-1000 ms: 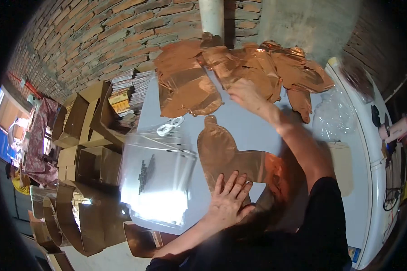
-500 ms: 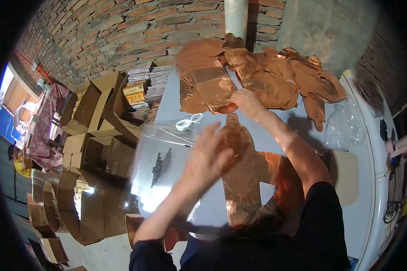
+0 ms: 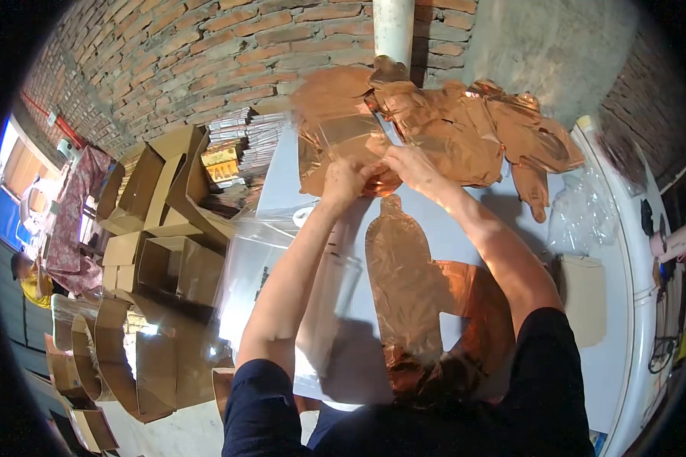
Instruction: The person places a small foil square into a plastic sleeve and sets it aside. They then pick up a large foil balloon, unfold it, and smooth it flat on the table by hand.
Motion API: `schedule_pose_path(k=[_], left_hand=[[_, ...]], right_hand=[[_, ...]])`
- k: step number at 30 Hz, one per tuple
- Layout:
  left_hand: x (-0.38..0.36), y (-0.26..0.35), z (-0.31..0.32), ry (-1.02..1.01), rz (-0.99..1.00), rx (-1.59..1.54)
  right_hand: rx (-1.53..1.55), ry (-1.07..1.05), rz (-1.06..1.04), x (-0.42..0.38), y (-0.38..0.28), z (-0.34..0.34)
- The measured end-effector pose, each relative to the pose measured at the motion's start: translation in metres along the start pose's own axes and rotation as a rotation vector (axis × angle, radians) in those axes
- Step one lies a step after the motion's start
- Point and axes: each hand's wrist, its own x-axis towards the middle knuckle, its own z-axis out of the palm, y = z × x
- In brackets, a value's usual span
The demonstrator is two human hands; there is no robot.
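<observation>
My left hand [image 3: 346, 180] and my right hand [image 3: 411, 166] are close together at the near edge of a copper foil balloon [image 3: 335, 141] near the back of the table. The fingers of both hands are pressed on the foil there. More crumpled copper foil balloons [image 3: 450, 129] lie behind and to the right of my right hand. Nearer my body, another flat copper foil piece [image 3: 404, 274] with a rounded top and a small tab lies below my hands. Beside my left forearm is a clear plastic bag [image 3: 240, 266] with dark print, partly covered by the arm.
Open cardboard boxes [image 3: 179, 266] stand at the left, with stacked packets [image 3: 240, 148] behind them. Clear plastic [image 3: 583, 213] and a beige card [image 3: 581, 301] lie at the right. A white pipe [image 3: 394, 30] rises at the back. A person in yellow [image 3: 36, 286] is far left.
My left hand has moved up and away from above the near foil piece to the balloon's edge beside my right hand. My right hand has shifted slightly.
</observation>
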Motion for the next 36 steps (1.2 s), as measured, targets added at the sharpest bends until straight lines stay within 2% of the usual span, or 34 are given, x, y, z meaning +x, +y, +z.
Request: schedule_pose_path(k=[2, 5, 6, 8, 11, 14, 17, 20, 29, 32, 36], left_hand=[[-0.001, -0.005, 0.003, 0.035, -0.035, -0.166], [-0.011, -0.002, 0.001, 0.030, -0.079, -0.433], [-0.011, -0.004, 0.001, 0.018, -0.092, -0.525], [-0.009, -0.006, -0.001, -0.001, -0.091, -0.476], [-0.011, -0.006, -0.002, -0.001, -0.098, -0.445], [-0.013, -0.001, -0.005, 0.020, -0.125, -0.421], [-0.016, -0.001, -0.003, 0.044, -0.121, -0.461], [-0.012, -0.007, -0.002, 0.033, -0.129, -0.497], [-0.016, -0.003, -0.007, -0.009, -0.140, -0.608], [-0.009, -0.014, -0.002, -0.026, -0.122, -0.703], [-0.005, -0.017, 0.001, -0.013, -0.138, -0.740]], right_hand=[[0.198, 0.057, -0.014, -0.002, 0.003, 0.007], [0.074, 0.280, -0.244, 0.003, 0.029, 0.025], [0.052, 0.234, -0.199, 0.005, 0.032, 0.024], [0.010, 0.142, -0.113, 0.009, 0.038, 0.024], [0.062, 0.159, -0.028, 0.014, 0.025, 0.025], [0.146, 0.398, -0.134, 0.015, 0.013, 0.028], [0.047, 0.564, -0.110, 0.006, 0.001, 0.020], [-0.031, 0.335, -0.239, -0.016, 0.006, 0.011], [-0.180, 0.268, -0.269, -0.020, 0.021, 0.025], [-0.043, 0.338, -0.187, -0.015, 0.029, 0.037], [0.008, 0.328, -0.178, -0.015, 0.025, 0.033]])
